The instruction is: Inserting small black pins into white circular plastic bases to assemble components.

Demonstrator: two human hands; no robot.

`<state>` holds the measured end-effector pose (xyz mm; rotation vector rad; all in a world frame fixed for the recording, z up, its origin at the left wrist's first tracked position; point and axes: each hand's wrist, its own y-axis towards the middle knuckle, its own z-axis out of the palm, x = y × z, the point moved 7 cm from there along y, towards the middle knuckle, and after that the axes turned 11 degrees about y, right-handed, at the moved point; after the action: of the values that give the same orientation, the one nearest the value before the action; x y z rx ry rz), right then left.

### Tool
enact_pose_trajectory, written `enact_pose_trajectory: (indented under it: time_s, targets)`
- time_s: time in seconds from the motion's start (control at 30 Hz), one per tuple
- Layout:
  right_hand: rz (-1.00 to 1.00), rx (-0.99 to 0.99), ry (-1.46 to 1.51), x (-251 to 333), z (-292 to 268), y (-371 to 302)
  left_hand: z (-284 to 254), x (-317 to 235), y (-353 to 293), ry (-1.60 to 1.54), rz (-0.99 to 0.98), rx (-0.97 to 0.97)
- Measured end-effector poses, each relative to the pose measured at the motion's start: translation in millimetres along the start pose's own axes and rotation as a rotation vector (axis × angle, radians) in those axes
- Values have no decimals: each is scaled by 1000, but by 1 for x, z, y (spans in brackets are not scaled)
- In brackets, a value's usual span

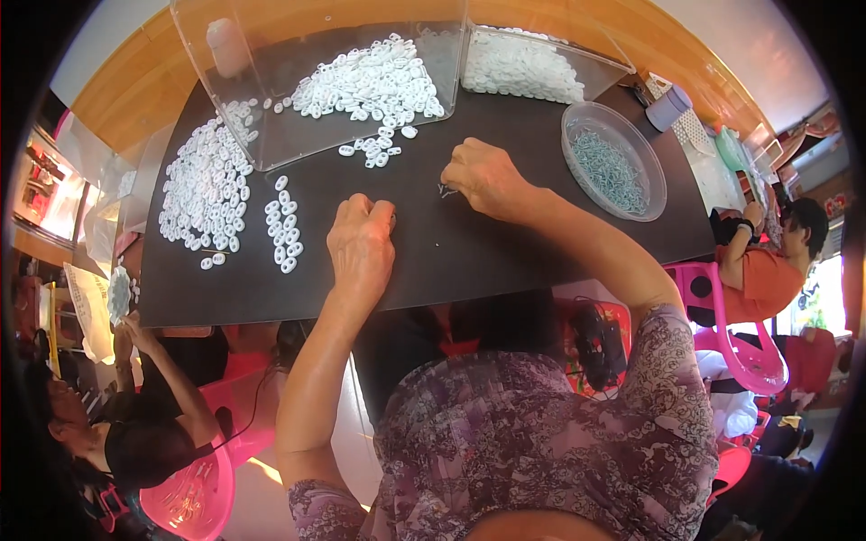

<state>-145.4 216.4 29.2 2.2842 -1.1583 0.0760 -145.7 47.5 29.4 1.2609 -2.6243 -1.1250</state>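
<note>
My left hand (361,239) is closed above the dark table, its fingers curled; whatever they hold, if anything, is hidden. My right hand (487,180) is bent with its fingertips pinched together at the tabletop. Right under those fingertips lie a few tiny metal pieces (446,190), too small to make out fully. To the left of my left hand, small white oval pieces (283,225) with two holes each stand in short rows. A bigger heap of the same white pieces (203,185) lies farther left. Beyond my right hand sits a round clear dish (658,194) of thin grey-green metal pieces (609,169).
A clear plastic bin (361,144) with more white ovals is at the far side. Beside it, another clear bin (595,77) holds white pieces. A lidded cup (667,108) stands at the far right. People sit left and right, near pink chairs (735,334).
</note>
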Motion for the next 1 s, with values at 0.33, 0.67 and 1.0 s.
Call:
enact_pose_trajectory:
  time_s: [0.33,0.67,1.0]
  targets:
    - [109,-109,120,1,-12,0,-11,11,-10,-494,-317,127]
    - [455,-168,683,68,-1,-1,-15,17,-39,-921,-531,121]
    - [712,-140,1082,87,35,-9,-17,14,-60,-1154,-698,109]
